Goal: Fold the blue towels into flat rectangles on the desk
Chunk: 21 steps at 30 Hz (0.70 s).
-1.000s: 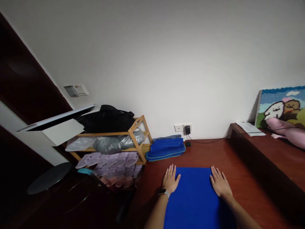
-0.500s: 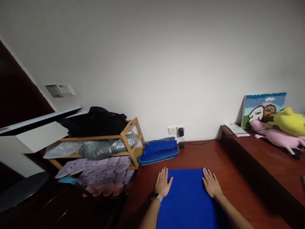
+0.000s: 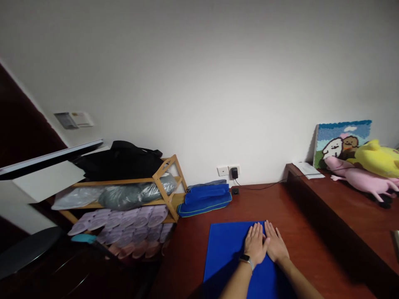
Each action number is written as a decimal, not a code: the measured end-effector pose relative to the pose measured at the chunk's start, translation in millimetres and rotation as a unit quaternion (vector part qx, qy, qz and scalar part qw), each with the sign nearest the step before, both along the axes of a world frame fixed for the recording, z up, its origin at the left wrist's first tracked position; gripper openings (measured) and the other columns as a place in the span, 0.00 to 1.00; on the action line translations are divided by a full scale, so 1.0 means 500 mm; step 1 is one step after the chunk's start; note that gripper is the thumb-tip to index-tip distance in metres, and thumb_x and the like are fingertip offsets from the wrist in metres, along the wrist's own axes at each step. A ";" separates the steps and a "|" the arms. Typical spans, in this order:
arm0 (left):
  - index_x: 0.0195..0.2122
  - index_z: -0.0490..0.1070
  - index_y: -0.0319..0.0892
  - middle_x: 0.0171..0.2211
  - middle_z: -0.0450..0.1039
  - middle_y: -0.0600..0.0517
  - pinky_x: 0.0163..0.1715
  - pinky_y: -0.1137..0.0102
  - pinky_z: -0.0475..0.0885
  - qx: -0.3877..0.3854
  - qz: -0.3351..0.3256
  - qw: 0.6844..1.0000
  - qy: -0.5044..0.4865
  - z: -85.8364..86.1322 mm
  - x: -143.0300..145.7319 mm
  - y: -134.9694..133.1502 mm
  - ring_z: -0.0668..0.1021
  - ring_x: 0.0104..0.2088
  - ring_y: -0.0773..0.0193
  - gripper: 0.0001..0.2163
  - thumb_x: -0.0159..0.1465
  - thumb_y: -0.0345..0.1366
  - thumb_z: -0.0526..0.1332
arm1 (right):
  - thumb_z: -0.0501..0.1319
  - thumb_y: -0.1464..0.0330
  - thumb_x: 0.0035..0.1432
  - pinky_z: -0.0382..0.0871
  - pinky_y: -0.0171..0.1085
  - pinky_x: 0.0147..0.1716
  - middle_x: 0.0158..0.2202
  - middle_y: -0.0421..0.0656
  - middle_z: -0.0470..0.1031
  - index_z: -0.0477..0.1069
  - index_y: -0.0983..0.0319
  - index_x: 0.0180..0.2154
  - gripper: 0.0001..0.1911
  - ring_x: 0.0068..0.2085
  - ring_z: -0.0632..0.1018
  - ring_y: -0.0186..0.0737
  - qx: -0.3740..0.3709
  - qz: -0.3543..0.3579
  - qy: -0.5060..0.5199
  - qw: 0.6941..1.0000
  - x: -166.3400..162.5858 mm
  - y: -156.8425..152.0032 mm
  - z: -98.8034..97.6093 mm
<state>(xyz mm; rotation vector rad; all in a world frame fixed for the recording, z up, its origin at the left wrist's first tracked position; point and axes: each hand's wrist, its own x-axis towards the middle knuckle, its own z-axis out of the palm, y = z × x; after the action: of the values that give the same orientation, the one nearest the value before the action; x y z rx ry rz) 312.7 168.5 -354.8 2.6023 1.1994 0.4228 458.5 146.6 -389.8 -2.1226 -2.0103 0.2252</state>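
A bright blue cloth point(image 3: 227, 249) lies flat on the dark red wooden surface point(image 3: 249, 203) in front of me. My left hand point(image 3: 254, 247), with a watch on its wrist, rests palm down on the cloth's far right part, fingers stretched out. My right hand point(image 3: 276, 246) lies flat right beside it at the cloth's right edge, fingers extended. The two hands touch side by side. Neither holds anything.
Folded blue towels point(image 3: 205, 198) are stacked by the wall, next to a charger point(image 3: 234, 172) in a socket. A wooden rack point(image 3: 131, 195) with bags and rolled purple items stands left. At right, a raised ledge point(image 3: 343, 207) carries plush toys point(image 3: 368, 176) and a picture point(image 3: 341, 139).
My left hand slid from the cloth's left edge across to the right and now lies against my right hand. The view shifted slightly to the right.
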 end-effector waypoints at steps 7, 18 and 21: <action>0.76 0.43 0.41 0.76 0.48 0.47 0.73 0.54 0.53 0.028 0.036 0.998 0.053 -0.007 -0.107 0.040 0.53 0.75 0.56 0.32 0.76 0.52 0.37 | 0.36 0.60 0.71 0.41 0.51 0.74 0.76 0.50 0.45 0.44 0.72 0.73 0.37 0.75 0.49 0.45 -0.016 -0.033 -0.012 0.999 -0.010 -0.003 0.021; 0.75 0.47 0.42 0.75 0.49 0.47 0.73 0.53 0.54 0.030 0.179 0.977 0.111 0.006 -0.383 0.109 0.54 0.74 0.54 0.33 0.75 0.56 0.39 | 0.35 0.58 0.71 0.41 0.49 0.74 0.76 0.47 0.46 0.45 0.70 0.74 0.37 0.75 0.50 0.44 -0.005 -0.041 -0.005 0.999 -0.011 -0.002 0.015; 0.75 0.48 0.42 0.75 0.49 0.47 0.72 0.53 0.55 0.034 0.192 0.975 0.109 -0.006 -0.398 0.111 0.55 0.74 0.54 0.33 0.75 0.55 0.38 | 0.36 0.58 0.71 0.42 0.50 0.74 0.76 0.48 0.47 0.46 0.71 0.74 0.37 0.75 0.50 0.46 -0.007 -0.044 -0.019 0.999 -0.012 0.002 0.009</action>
<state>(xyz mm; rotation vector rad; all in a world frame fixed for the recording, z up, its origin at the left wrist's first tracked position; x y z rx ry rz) 113.8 224.2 -357.6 2.5202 1.8027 0.2549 452.5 147.7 -385.3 -2.2346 -1.9359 0.1867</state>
